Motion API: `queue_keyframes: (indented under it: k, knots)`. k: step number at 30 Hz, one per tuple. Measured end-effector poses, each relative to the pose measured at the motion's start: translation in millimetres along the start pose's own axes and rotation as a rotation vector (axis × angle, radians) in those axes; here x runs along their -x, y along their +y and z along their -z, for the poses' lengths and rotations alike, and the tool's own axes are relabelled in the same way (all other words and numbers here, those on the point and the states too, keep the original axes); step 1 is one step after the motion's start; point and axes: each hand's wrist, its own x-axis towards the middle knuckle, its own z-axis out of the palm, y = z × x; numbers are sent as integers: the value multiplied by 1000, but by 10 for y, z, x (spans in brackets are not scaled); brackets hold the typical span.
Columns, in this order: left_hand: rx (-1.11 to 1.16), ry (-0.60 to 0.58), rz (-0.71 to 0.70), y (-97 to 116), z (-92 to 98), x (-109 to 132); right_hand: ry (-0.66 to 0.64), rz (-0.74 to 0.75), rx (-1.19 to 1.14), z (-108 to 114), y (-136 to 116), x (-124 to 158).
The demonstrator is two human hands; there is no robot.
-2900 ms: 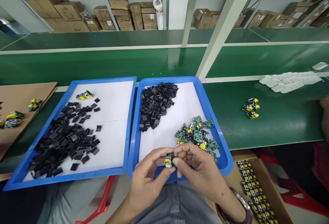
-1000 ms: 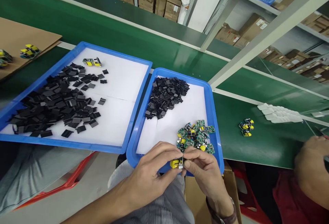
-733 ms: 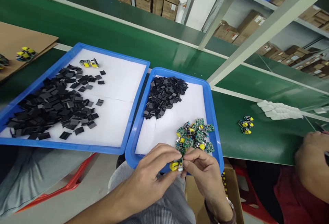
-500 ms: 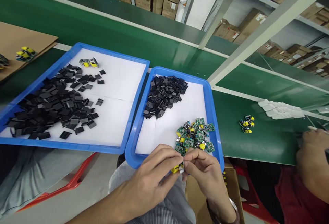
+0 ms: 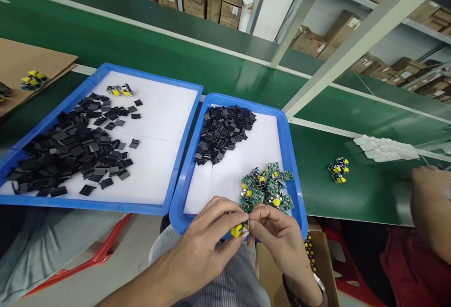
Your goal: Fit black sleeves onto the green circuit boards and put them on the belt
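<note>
A small circuit board (image 5: 239,230) with a yellow component is held between my two hands, just over the near rim of the right-hand blue tray (image 5: 179,210). My left hand (image 5: 207,239) pinches it from the left, fingers closed around it. From the other side, the thumb and forefinger of my right hand (image 5: 276,234) are pressed together at the board's right edge; whether a small piece is also between them is hidden. Just beyond my fingers lies a pile of green circuit boards (image 5: 266,187). Black folded sheet pieces (image 5: 225,130) are heaped at the tray's far left.
Another blue tray (image 5: 151,208) on the left holds more black pieces (image 5: 81,147) and a few boards (image 5: 120,90). Boards (image 5: 338,169) and white trays (image 5: 385,149) lie rightward on the green bench. A co-worker's arm (image 5: 431,203) is at far right. A cardboard box (image 5: 319,260) stands below.
The view has shifted slightly. My hands stay together on the circuit board, and more of its yellow component shows. The co-worker's hand at the right has moved a little.
</note>
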Motion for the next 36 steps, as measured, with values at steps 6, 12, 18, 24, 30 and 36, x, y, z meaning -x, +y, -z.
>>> queue_keyframes:
  k: [6, 12, 18, 24, 30, 36]
  knots:
    - [16, -25, 24, 16, 6, -13, -35, -13, -27, 49, 36, -17]
    - [65, -69, 104, 22, 15, 7, -82, -35, -93, 95, 82, -43]
    - [87, -63, 35, 27, -1, 16, -62, -57, -63, 70, 57, -16]
    - [59, -47, 36, -23, -12, 11, -24, 3, 1, 63, 63, -17]
    - [90, -17, -13, -32, -18, -1, -64, -38, -52, 77, 128, -19]
    - [81, 5, 73, 19, 44, -13, -80, -35, -76, 81, 137, -3]
